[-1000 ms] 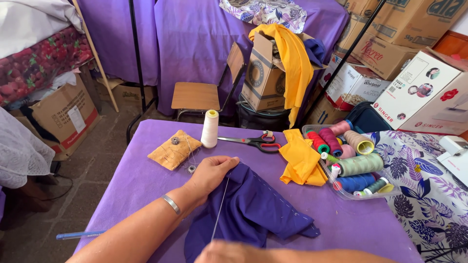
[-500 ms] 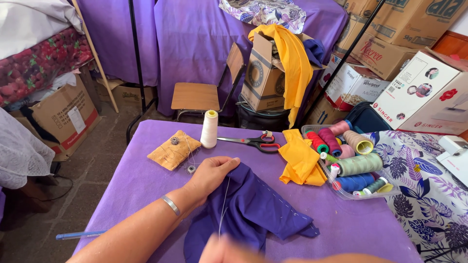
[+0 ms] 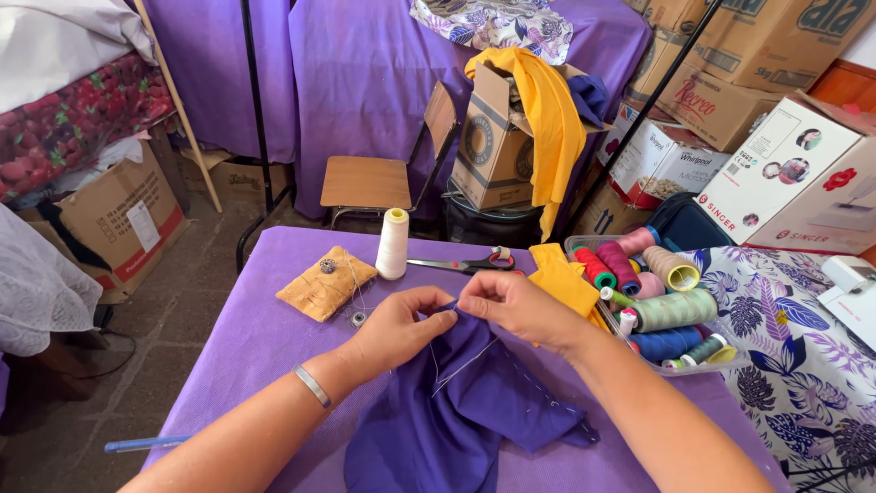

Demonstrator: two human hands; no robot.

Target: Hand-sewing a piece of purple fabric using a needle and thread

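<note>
Head view: left hand (image 3: pixel 399 326) and right hand (image 3: pixel 513 306), both grips pinched on purple cloth (image 3: pixel 461 402).

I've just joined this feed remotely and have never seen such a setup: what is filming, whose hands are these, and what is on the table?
One camera, worn on a person's head, looks down at their own bare hands. The left hand and right hand both pinch the purple cloth, with pale thread hanging between them. On the purple-covered table lie a tan pincushion, a white thread cone, red-handled scissors, folded yellow fabric and a tray of coloured spools.
</note>
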